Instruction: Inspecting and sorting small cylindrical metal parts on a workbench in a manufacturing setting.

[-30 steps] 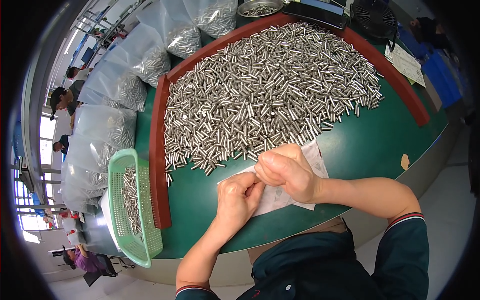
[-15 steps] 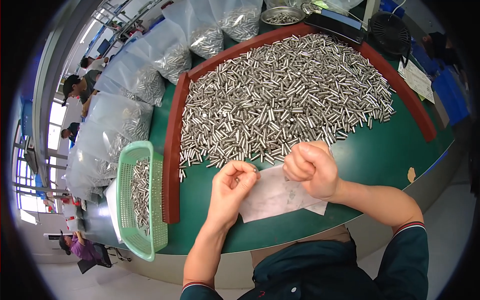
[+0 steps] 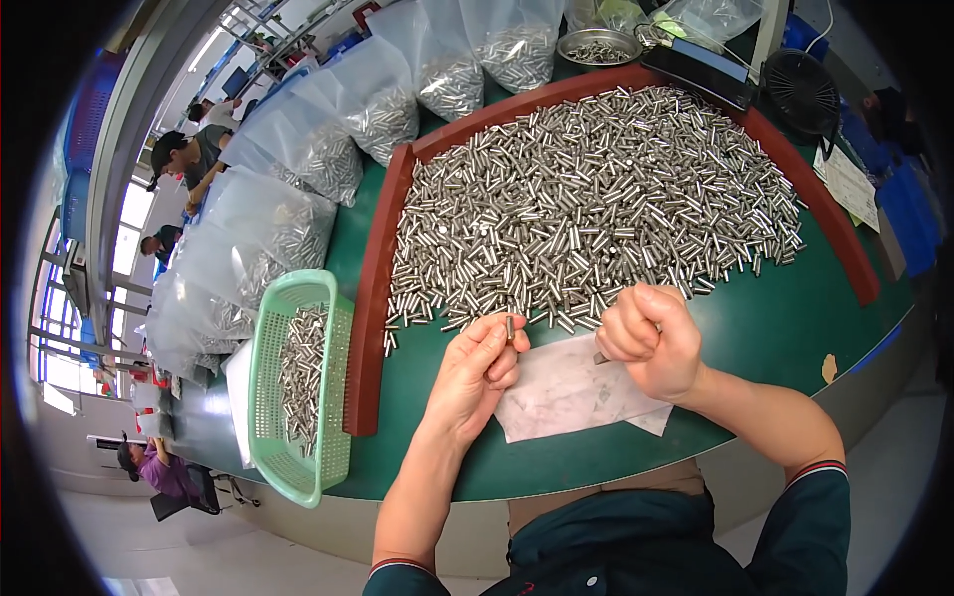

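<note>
A small metal pin (image 3: 510, 328) stands upright between the thumb and forefinger of my left hand (image 3: 472, 372), just in front of the heap. My right hand (image 3: 651, 340) is curled into a fist to its right; the grey end of a metal pin (image 3: 600, 358) pokes out at its lower left, and anything deeper in the fist is hidden. Under and between my hands lies a stained pale cloth (image 3: 566, 387). Beyond them spreads a wide heap of shiny metal pins (image 3: 596, 189) on the green table (image 3: 755, 338).
A dark red wooden frame (image 3: 378, 298) borders the heap. Left of it stands a green plastic basket (image 3: 343, 397) with pins inside. Clear bags of pins (image 3: 323, 164) line the left and back. A metal bowl (image 3: 599, 47), dark flat device (image 3: 701, 72) and black fan (image 3: 800, 94) sit behind.
My left fingers have turned so the pin shows upright at their tips. A pin end now shows below my right fist. The whole view has shifted slightly.
</note>
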